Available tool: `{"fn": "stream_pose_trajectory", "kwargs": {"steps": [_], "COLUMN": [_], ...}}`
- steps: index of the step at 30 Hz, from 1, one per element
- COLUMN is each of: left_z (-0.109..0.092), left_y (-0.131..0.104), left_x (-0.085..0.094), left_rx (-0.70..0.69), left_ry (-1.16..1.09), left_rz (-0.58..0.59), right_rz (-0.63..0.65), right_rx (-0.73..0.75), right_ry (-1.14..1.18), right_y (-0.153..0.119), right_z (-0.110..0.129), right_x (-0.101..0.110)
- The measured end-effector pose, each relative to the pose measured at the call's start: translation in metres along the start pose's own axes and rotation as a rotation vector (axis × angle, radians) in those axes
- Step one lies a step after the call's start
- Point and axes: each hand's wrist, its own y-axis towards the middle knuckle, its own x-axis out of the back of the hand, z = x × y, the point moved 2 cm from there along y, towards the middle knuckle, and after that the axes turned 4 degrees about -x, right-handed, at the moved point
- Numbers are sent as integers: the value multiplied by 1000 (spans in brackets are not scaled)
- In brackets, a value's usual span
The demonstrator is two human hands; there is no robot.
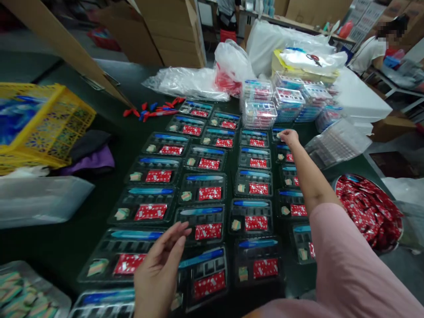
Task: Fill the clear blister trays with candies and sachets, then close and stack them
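Note:
Across the dark green table lie rows of clear plastic trays [202, 201], most with a blue pen [150, 191], a red patterned packet [150, 212] and a small pastel-striped piece, likely an eraser [122, 214]. My right hand [289, 138] reaches to the far tray of the right-hand column. Its fingers are pinched on a small pale piece that looks like one of these erasers, mostly covered by the fingertips. Over the near trays hovers my left hand [160, 269], thumb and fingers apart and slightly curled, with nothing in it.
At lower left sits a clear container of striped erasers [24, 293]; above it is a yellow basket [71, 119] of blue pens. A tub of red packets [369, 212] stands right. Stacked filled trays [259, 115] and plastic bags [188, 83] line the back. A person [371, 53] works beyond.

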Motion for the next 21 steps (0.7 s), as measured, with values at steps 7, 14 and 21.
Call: {"fn": "stream_pose_trajectory", "kwargs": {"steps": [7, 14, 21], "left_z": [-7, -20, -26], "left_y": [16, 25, 21], "left_x": [-14, -24, -15], "left_rx": [-22, -57, -100], "left_ry": [-27, -40, -33], "left_rz": [-67, -93, -148], "right_rz": [21, -54, -48], "right_rx": [-30, 87, 207], "right_ry": [-197, -470, -805], "right_y": [33, 29, 15], "right_z": [-11, -1, 9], "right_x": [-16, -17, -30]}}
